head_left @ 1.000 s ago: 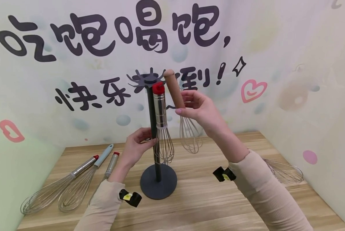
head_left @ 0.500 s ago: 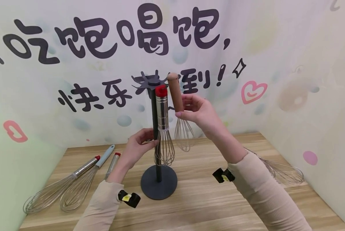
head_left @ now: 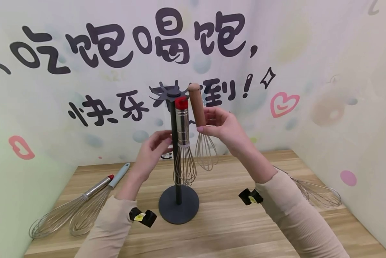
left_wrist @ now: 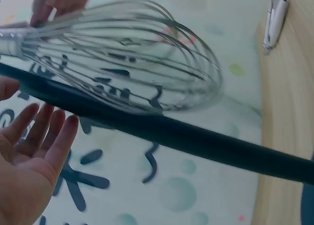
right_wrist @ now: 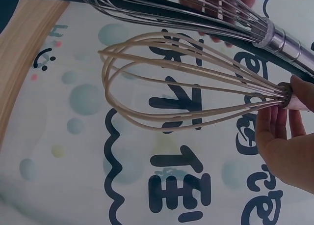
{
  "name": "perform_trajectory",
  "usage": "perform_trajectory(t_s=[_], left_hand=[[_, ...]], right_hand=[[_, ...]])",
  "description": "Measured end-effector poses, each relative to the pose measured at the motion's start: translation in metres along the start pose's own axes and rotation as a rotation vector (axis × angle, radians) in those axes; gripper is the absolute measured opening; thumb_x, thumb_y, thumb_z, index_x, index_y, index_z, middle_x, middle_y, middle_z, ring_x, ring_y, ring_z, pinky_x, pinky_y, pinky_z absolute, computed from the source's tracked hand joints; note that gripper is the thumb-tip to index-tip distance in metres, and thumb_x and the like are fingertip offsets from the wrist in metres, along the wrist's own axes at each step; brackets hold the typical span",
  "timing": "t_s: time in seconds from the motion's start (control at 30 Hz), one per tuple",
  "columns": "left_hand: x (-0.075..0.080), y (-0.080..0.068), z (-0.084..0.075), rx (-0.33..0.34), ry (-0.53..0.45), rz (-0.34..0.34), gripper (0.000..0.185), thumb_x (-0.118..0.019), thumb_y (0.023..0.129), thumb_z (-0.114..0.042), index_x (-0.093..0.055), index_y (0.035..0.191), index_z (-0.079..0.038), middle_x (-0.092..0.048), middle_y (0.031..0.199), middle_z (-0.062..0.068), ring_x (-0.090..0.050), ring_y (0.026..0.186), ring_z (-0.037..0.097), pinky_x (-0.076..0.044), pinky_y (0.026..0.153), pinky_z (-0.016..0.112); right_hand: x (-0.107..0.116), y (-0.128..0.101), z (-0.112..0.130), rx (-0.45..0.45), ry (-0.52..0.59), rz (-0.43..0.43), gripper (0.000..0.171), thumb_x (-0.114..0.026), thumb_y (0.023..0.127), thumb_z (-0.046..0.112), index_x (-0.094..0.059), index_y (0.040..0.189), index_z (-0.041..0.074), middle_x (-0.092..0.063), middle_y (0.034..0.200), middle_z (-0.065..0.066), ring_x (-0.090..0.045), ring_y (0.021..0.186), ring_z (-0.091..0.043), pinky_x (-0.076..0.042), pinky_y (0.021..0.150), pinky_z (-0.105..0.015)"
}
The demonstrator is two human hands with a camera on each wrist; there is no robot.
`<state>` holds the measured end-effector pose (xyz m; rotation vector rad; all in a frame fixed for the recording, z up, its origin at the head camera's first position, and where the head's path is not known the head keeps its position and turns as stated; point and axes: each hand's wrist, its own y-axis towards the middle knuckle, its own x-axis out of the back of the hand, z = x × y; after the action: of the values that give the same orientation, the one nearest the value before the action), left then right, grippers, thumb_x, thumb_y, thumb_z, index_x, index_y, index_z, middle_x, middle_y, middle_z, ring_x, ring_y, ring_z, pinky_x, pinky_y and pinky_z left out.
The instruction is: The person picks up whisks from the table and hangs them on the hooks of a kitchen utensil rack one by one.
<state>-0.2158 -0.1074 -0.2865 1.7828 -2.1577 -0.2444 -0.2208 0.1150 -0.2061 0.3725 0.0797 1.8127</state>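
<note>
Far left of the dark stand (head_left: 177, 150), flat on the counter (head_left: 219, 229): two steel whisks (head_left: 73, 211), wire heads toward the viewer, one red-capped, one blue-handled.

Just left of the stand's pole: left hand (head_left: 152, 150), fingers (left_wrist: 46, 131) straight and loosely spread, palm toward the pole, gripping nothing. Close to the pole; contact not certain from the wrist view.

On the stand, front side: red-capped steel whisk (head_left: 182, 143) hanging upright from the hook crown (head_left: 167, 94), wires down, well above the round base (head_left: 179, 209).

Just right of the stand, beside the hanging whisk: wooden-handled whisk (head_left: 200, 125), pinched low on its handle by the right hand (head_left: 220, 127), thumb and fingers (right_wrist: 274, 131) closed round the handle just above the wires. Long axis near vertical, a slight lean only; handle top level with the hook crown and just to its right, pale wire head (right_wrist: 191, 82) hanging free below the hand, clear of the counter. Handle top apart from the crown or touching it: cannot tell.

Right hand the nearer one to the crown; left hand lower, at mid-pole.

Far right of the stand, behind the right sleeve: another steel whisk (head_left: 319, 193) lying on the counter near the wall.
</note>
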Motion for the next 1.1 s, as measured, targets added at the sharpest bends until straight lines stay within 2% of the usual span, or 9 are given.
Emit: perform_trajectory(t_s=[0.3, 0.47, 0.6, 0.77, 0.9, 1.1], left_hand=[[-0.005, 0.005, -0.038, -0.056, -0.092, -0.114, 0.040, -0.043, 0.101, -0.015, -0.042, 0.137, 0.001, -0.052, 0.132, 0.019, -0.059, 0.109, 0.010, -0.052, 0.097, 0.026], [-0.008, 0.006, -0.053, -0.071, -0.120, -0.161, 0.043, -0.045, 0.100, -0.014, -0.038, 0.141, -0.002, -0.050, 0.134, 0.017, -0.056, 0.119, 0.021, -0.049, 0.102, 0.033], [-0.010, 0.006, -0.062, -0.093, -0.167, -0.218, 0.047, -0.048, 0.099, -0.015, -0.035, 0.143, -0.005, -0.049, 0.135, 0.016, -0.054, 0.121, 0.025, -0.048, 0.104, 0.037], [-0.013, 0.006, -0.071, -0.159, -0.217, -0.311, 0.047, -0.056, 0.094, -0.010, -0.039, 0.137, -0.006, -0.053, 0.127, 0.009, -0.056, 0.115, 0.021, -0.052, 0.098, 0.028], [-0.014, 0.006, -0.079, -0.227, -0.212, -0.364, 0.043, -0.059, 0.092, -0.008, -0.044, 0.132, -0.003, -0.056, 0.118, 0.001, -0.058, 0.109, 0.013, -0.053, 0.091, 0.018], [-0.014, 0.007, -0.087, -0.289, -0.194, -0.419, 0.036, -0.061, 0.092, -0.006, -0.052, 0.126, 0.000, -0.061, 0.109, -0.004, -0.060, 0.101, 0.012, -0.053, 0.085, 0.016]], right_hand=[[0.000, 0.001, -0.004, 0.007, 0.007, 0.007, 0.049, -0.065, 0.082, -0.007, -0.052, 0.129, 0.000, -0.060, 0.109, -0.002, -0.059, 0.098, -0.013, -0.052, 0.083, -0.021], [0.000, 0.000, -0.004, 0.005, 0.022, 0.010, 0.048, -0.065, 0.083, -0.007, -0.052, 0.129, 0.001, -0.059, 0.106, 0.000, -0.059, 0.097, -0.012, -0.052, 0.083, -0.020], [0.000, -0.001, -0.004, 0.000, 0.016, 0.011, 0.048, -0.065, 0.083, -0.006, -0.052, 0.128, 0.001, -0.059, 0.107, 0.000, -0.059, 0.097, -0.013, -0.052, 0.083, -0.020], [0.000, 0.000, -0.005, 0.001, 0.017, 0.013, 0.047, -0.065, 0.083, -0.006, -0.052, 0.128, 0.001, -0.059, 0.107, 0.000, -0.060, 0.096, -0.012, -0.052, 0.083, -0.020], [0.000, 0.000, -0.006, 0.010, 0.016, 0.011, 0.047, -0.065, 0.083, -0.007, -0.052, 0.128, 0.000, -0.059, 0.106, 0.001, -0.060, 0.095, -0.012, -0.052, 0.082, -0.020], [0.000, 0.000, -0.006, 0.011, 0.027, 0.011, 0.046, -0.065, 0.083, -0.006, -0.053, 0.127, 0.000, -0.059, 0.103, 0.003, -0.060, 0.093, -0.011, -0.051, 0.082, -0.020]])
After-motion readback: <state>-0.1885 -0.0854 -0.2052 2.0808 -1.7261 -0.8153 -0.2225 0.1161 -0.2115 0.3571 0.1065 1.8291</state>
